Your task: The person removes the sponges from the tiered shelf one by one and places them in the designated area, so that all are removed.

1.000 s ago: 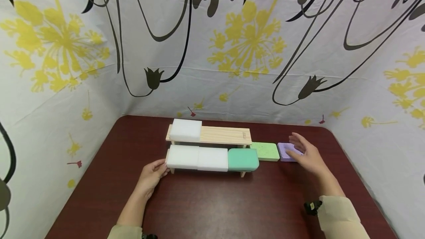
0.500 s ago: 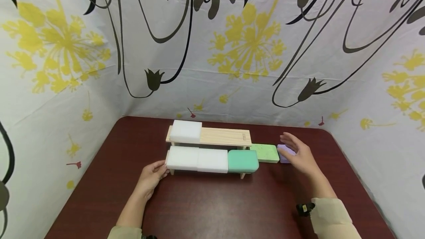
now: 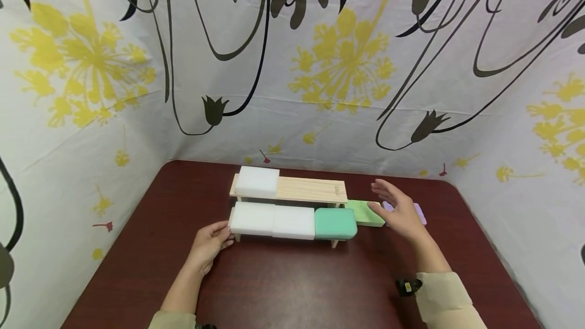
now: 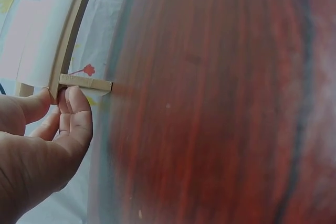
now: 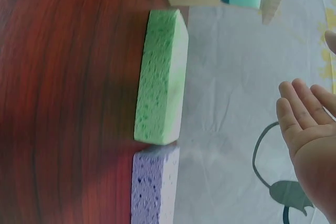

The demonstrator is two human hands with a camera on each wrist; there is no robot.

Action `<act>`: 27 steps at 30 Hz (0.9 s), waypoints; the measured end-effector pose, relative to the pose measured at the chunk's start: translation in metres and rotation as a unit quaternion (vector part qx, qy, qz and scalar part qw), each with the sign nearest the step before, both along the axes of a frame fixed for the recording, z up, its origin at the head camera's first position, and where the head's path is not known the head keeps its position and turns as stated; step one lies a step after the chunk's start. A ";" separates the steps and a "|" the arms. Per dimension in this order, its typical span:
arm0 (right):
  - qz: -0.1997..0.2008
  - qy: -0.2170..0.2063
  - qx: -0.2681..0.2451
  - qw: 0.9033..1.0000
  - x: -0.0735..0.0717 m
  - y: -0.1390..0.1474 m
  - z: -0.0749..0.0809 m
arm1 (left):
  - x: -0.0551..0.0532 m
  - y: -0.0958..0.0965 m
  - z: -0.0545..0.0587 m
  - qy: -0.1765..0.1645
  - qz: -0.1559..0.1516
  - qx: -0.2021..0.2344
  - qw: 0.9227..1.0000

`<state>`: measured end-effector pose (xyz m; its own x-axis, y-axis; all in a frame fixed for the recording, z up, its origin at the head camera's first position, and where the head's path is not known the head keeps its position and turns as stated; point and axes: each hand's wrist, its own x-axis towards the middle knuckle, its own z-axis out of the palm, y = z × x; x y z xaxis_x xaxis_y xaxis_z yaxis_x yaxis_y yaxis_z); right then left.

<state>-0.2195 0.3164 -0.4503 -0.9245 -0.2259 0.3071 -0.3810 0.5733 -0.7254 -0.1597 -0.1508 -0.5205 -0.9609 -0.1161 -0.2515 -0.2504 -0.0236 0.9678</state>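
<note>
My left hand (image 3: 207, 245) pinches the left end of the front wooden rack (image 4: 68, 40) between thumb and fingers, near one of its legs (image 4: 86, 83). Two white sponge blocks (image 3: 253, 217) and a teal sponge (image 3: 335, 223) lie in a row on that rack. Fingers spread and holding nothing, my right hand (image 3: 402, 215) hovers over the table by a green sponge (image 5: 160, 77) and a purple sponge (image 5: 154, 187). The hand partly covers both in the head view. Those two sponges lie end to end on the table, right of the racks.
Behind stands a second wooden rack (image 3: 311, 188) with one white sponge block (image 3: 257, 182) on its left end and bare wood to its right. The dark red table (image 3: 283, 288) meets patterned cloth (image 3: 256, 141) at the back and sides.
My right hand has moved left, from over the purple sponge towards the green one, uncovering the purple sponge's right part. My left hand keeps its grip on the rack.
</note>
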 end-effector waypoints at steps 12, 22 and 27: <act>0.017 0.009 -0.008 1.000 -0.004 -0.025 0.002 | -0.002 -0.001 -0.002 -0.004 0.015 0.015 1.000; 0.044 0.026 -0.014 0.999 -0.010 -0.054 0.013 | 0.000 -0.002 -0.001 0.003 0.004 0.034 0.999; 0.062 0.025 -0.014 0.998 -0.013 -0.067 0.015 | 0.002 -0.004 0.001 0.009 -0.006 0.045 0.999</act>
<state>-0.2320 0.2489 -0.4353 -0.8739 -0.3274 0.3594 -0.4829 0.4995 -0.7193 -0.1578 -0.1547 -0.5193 -0.9667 -0.0823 -0.2423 -0.2330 -0.1084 0.9664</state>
